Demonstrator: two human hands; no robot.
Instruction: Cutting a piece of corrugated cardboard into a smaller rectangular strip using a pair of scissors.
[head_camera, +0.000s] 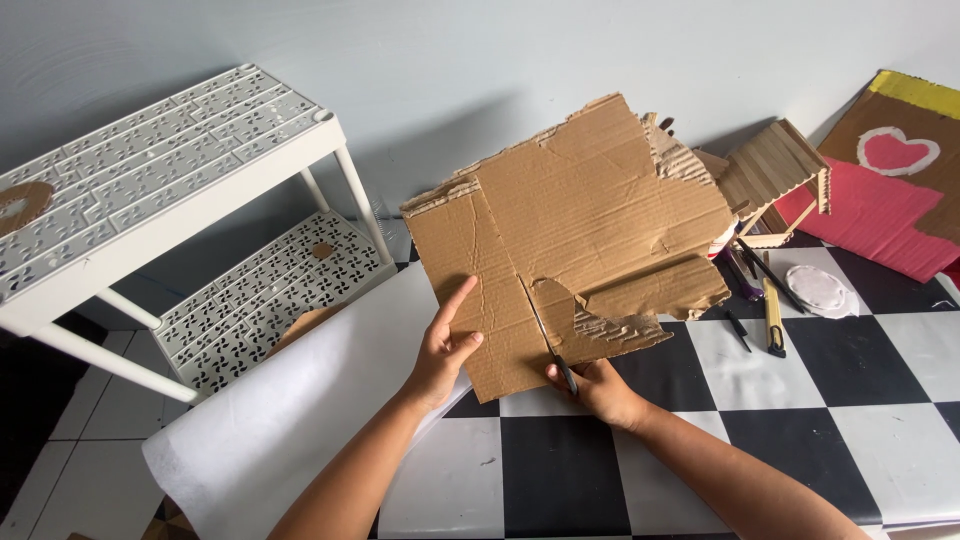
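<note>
The cardboard sheet (590, 210) I hold is plain brown, its torn patches showing paler ribbed corrugation. The scissors (552, 345) cutting into it look dark. Under my hands the floor (760, 400) is a black-and-white checkerboard. The paper roll (290, 400) to my left is white. The plastic rack (190, 160) is white too, pierced with a small pinwheel pattern. At the far right, a brown board (900, 160) carries a pink heart outlined in white, with a yellow edge.
</note>
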